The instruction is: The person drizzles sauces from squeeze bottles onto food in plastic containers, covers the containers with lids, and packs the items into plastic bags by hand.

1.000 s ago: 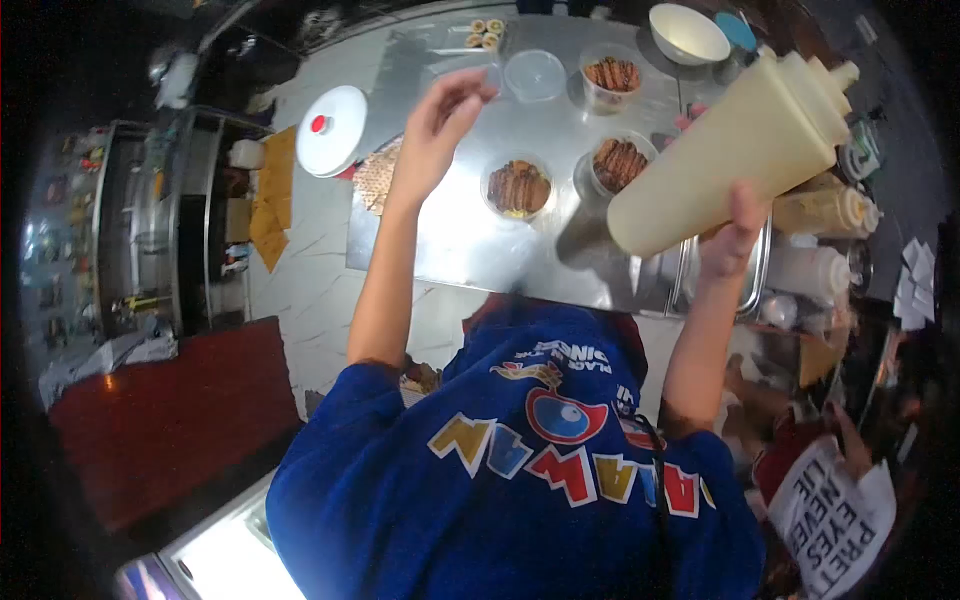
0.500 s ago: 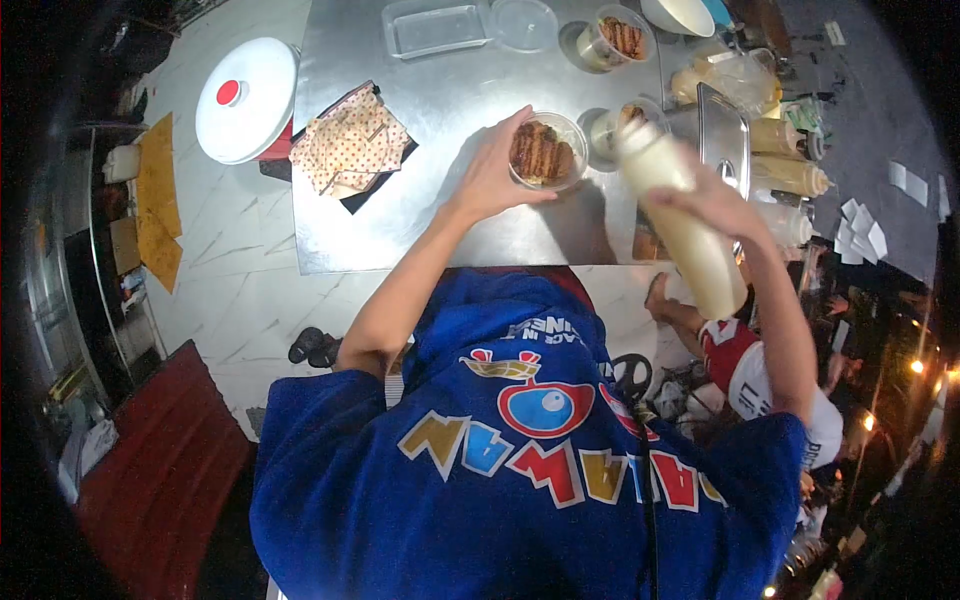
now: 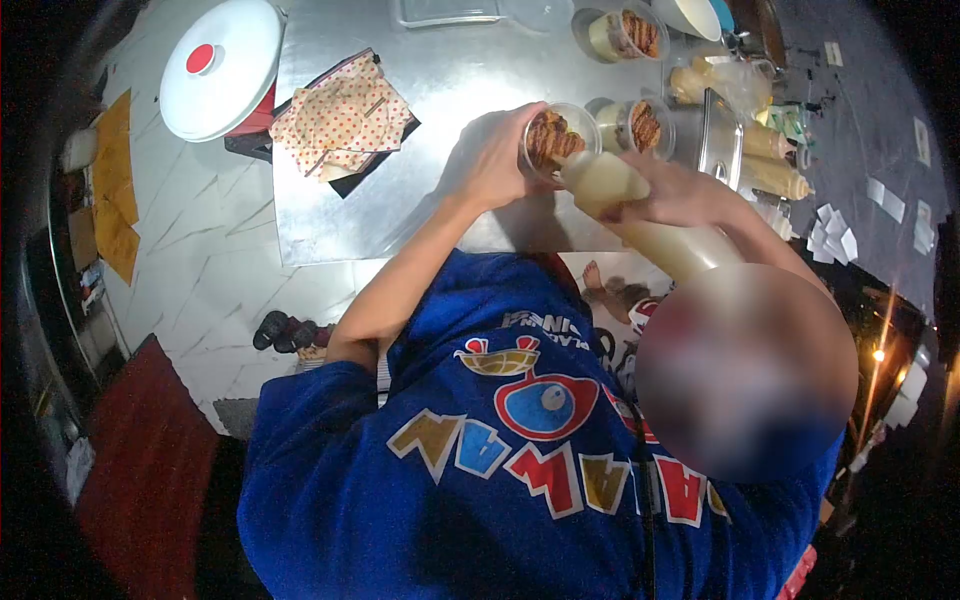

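My left hand [image 3: 503, 160] grips a clear plastic cup [image 3: 590, 124] by its side, above the steel table. Browned, sauce-striped food [image 3: 552, 138] fills the cup's top. In my right hand [image 3: 665, 193] is a squeeze bottle [image 3: 610, 185] of pale cream sauce, tilted so that its nozzle end sits at the cup's near right rim. Whether sauce is coming out cannot be made out. Just right of the held cup stands a second cup [image 3: 645, 128] with similar striped food, and a third cup [image 3: 622, 36] is farther back.
Left on the steel table [image 3: 440, 90] lies a stack of dotted paper [image 3: 340, 118] on a dark tray. A white-lidded cooler [image 3: 222, 70] stands beside the table. At right are a steel container [image 3: 718, 140] and more sauce bottles [image 3: 780, 178]. A clear container [image 3: 450, 12] lies at the back.
The squeeze bottle has moved left and tipped lower, bringing its nozzle from above the second cup to the held cup. The held cup has shifted slightly right and is now tilted.
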Motion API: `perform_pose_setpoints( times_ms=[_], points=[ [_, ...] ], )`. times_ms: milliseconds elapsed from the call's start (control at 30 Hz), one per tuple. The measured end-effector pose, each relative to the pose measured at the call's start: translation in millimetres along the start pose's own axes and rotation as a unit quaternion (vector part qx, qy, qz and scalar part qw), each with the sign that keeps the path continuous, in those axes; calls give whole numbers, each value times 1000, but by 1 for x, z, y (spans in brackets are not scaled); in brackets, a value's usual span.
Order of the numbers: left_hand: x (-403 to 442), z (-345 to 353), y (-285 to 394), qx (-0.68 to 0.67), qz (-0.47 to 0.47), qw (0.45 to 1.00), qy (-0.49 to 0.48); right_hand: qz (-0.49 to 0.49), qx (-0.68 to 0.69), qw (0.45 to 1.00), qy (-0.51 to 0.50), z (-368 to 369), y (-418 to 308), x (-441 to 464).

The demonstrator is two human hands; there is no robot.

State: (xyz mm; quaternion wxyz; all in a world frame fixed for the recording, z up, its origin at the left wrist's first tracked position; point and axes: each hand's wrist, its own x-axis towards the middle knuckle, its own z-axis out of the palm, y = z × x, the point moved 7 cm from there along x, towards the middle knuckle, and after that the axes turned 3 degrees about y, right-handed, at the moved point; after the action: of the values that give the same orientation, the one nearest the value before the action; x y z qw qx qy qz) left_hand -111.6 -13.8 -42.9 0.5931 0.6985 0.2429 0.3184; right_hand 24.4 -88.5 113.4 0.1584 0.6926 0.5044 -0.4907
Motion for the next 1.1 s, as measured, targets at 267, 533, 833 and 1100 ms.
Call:
perform_pose_setpoints(
  times_ms=[267, 533, 833, 1100],
  points=[
    [4, -2, -1, 7, 47, 999, -8, 21, 36, 999, -15, 0, -7, 10],
    [6, 1, -9, 19, 13, 999, -31, 144, 462, 873, -61, 35, 25, 28],
    [10, 3, -14, 41, -6, 998, -56, 38, -57, 998, -2, -8, -1, 26],
    [11, 4, -16, 43, -22, 997, -57, -18, -21, 999, -34, 18, 24, 23]
  ],
)
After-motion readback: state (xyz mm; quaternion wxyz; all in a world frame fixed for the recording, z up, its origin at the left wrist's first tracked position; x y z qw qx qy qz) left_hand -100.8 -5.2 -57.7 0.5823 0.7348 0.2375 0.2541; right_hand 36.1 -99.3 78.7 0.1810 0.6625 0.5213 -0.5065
